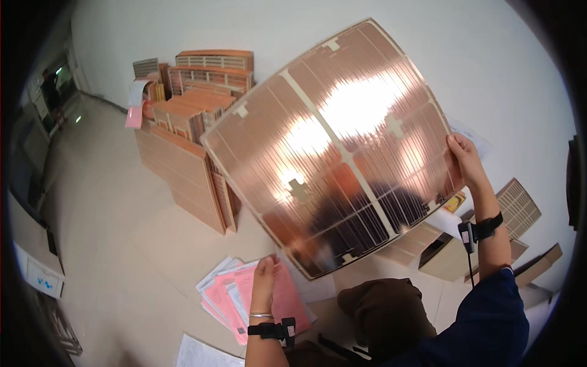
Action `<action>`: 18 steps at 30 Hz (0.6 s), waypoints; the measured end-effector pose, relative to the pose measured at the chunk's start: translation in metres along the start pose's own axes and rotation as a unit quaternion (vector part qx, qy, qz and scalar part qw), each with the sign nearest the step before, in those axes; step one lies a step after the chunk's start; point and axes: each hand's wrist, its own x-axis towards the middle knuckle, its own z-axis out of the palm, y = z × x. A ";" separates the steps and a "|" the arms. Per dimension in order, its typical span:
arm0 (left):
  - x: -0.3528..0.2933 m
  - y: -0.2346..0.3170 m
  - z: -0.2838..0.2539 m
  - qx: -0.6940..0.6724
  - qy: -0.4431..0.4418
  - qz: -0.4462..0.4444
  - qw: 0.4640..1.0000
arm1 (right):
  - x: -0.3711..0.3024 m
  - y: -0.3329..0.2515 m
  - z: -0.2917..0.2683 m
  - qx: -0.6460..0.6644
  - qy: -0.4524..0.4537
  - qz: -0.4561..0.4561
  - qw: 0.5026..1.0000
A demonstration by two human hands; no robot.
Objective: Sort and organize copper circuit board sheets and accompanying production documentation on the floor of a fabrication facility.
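Note:
A large, thin copper-faced circuit board panel (pixel 244 153) is held up at a tilt in front of me, clear of the floor. Pale strips cross its middle, fine lines run over it, and bright light and a dark figure reflect in it. On its right edge, my right hand (pixel 466 160) is closed, thumb on the face and the other fingers mostly hidden. My left hand (pixel 265 275) is closed at the lower left edge, its fingertips partly out of sight. Below that hand, pink and white paper sheets (pixel 226 300) lie fanned out on the floor.
Stacks of copper-coloured panels (pixel 183 165) lean against the white wall (pixel 489 67) at the left. More panels (pixel 518 208) and a beige box (pixel 441 260) stand at the right. A white sheet (pixel 205 352) lies on the tiled floor (pixel 116 244). My knee (pixel 385 312) is close below.

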 end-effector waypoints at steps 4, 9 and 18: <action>-0.011 0.063 0.010 -0.459 -0.144 -0.015 0.877 | 0.004 -0.006 0.014 0.087 0.010 0.033 0.996; -0.030 0.098 0.011 -0.439 0.048 0.074 0.894 | 0.012 -0.012 0.034 0.082 -0.019 0.067 0.994; -0.034 0.089 -0.017 -0.376 0.171 0.124 0.902 | 0.011 -0.009 0.075 0.110 -0.039 0.106 0.988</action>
